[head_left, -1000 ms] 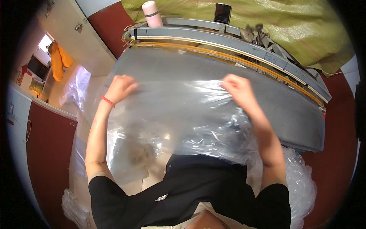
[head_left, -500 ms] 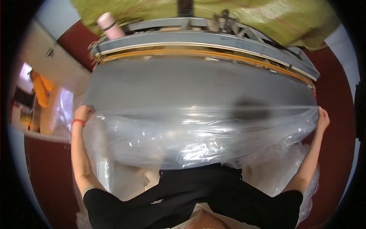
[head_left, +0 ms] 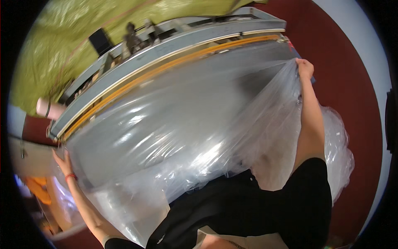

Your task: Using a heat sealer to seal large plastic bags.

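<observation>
A wide sheet of clear plastic film lies spread over the grey work table and hangs in crumpled folds at its near side, against my front. My right hand, near the table's far right corner, pinches the film's edge. Folds run from those fingers across the sheet toward the near left. At the table's left end my left hand, with a red cord at the wrist, has its fingers apart beside the film's edge. Whether it touches the film there is hard to see.
A blue-grey metal bar with an orange strip runs along the table's far side. A pink bottle stands at its left end. Behind lies yellow-green woven sheeting. More bunched film hangs at the right, above the dark red floor.
The view has turned, tilting the table. The film now reaches farther over the table toward the bar. My right hand has carried its edge forward; my left hand's fingers have spread.
</observation>
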The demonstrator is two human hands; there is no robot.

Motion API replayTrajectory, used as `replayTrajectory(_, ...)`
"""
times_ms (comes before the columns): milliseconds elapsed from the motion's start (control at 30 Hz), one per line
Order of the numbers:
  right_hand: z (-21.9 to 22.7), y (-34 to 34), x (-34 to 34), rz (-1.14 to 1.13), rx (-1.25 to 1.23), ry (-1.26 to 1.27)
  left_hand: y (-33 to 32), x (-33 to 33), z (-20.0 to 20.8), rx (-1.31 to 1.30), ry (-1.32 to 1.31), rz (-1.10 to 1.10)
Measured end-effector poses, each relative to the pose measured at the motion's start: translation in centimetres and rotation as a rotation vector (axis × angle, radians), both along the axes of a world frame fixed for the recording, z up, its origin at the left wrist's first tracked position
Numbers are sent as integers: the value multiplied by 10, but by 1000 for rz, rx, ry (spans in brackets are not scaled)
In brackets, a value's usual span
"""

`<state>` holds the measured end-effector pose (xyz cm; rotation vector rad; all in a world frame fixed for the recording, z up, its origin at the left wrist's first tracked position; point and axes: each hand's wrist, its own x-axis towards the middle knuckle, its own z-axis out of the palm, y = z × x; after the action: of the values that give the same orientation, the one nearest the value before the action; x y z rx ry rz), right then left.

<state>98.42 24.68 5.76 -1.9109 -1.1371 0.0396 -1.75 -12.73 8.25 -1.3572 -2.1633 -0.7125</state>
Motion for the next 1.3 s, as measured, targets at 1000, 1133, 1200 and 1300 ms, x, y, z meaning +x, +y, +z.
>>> replayTrajectory(1000, -20, 11, 2, 211, 271, 338, 236, 684, 45, -805, -1792, -1089)
replayTrajectory(1133, -13, -3, -1, 355, 303, 230, 139, 592, 62, -1296, -1561, -1577)
replayTrajectory(1200, -8, 0, 5, 323, 235, 129, 87, 527, 61, -1545, -1208, -1594)
replayTrajectory(1300, -5, 9, 18, 340, 232, -20, -7, 403, 28, -1376, -850, -1171)
